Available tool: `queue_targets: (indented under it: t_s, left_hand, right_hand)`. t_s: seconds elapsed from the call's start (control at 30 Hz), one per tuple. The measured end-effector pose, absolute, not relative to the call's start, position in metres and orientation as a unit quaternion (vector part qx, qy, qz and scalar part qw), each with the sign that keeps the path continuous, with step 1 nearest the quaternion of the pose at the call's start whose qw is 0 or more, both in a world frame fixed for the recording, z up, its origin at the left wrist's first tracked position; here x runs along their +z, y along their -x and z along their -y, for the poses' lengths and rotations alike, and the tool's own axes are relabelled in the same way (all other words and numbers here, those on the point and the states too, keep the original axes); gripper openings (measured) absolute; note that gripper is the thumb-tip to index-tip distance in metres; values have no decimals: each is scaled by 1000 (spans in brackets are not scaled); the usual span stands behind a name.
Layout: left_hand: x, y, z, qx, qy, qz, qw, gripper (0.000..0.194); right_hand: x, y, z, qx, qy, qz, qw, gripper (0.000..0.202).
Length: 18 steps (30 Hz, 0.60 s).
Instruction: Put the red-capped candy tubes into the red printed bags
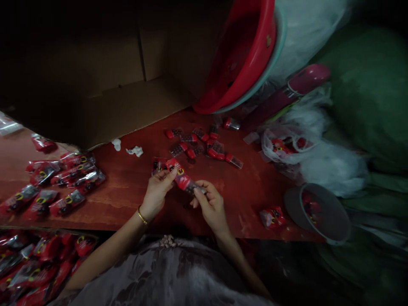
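Observation:
In the middle of the head view, both hands hold one small red and clear plastic packet (184, 179) a little above the red table. My left hand (157, 190), with a gold bangle at its wrist, pinches the packet's red printed end. The clear lower end is between the thumb and fingers of my right hand (211, 205). What is inside the packet looks red and dark, too dim to name. Beside my left fingers lies a flat red printed piece (158, 164). Beyond my hands, several loose red and dark patterned pieces (216, 149) are scattered.
Filled red packets (70, 172) lie at left, with a box of more packets (41, 259) below. A large cardboard box (143, 102) and a red basin (270, 42) stand behind. At right are a purple bottle (287, 91), a plastic bag (288, 146) and a grey bucket (334, 221).

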<state>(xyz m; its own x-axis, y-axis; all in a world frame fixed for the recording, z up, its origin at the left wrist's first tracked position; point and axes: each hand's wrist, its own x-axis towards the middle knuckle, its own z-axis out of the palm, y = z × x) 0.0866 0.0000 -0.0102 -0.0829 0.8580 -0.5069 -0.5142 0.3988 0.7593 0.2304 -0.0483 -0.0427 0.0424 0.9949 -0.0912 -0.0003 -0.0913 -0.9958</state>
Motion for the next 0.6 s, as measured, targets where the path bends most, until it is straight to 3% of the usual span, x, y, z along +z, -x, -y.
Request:
queue_targets:
  t_s: [0.27,0.6]
  left_hand:
    - [-23,-100,11,533,-172,-458,690,38]
    - [-23,-95,6,514,-175,-424,725,29]
  right_hand:
    - [-40,-218,43,529,527,403,530,23]
    - [-39,-214,38,526,550,443,475,26]
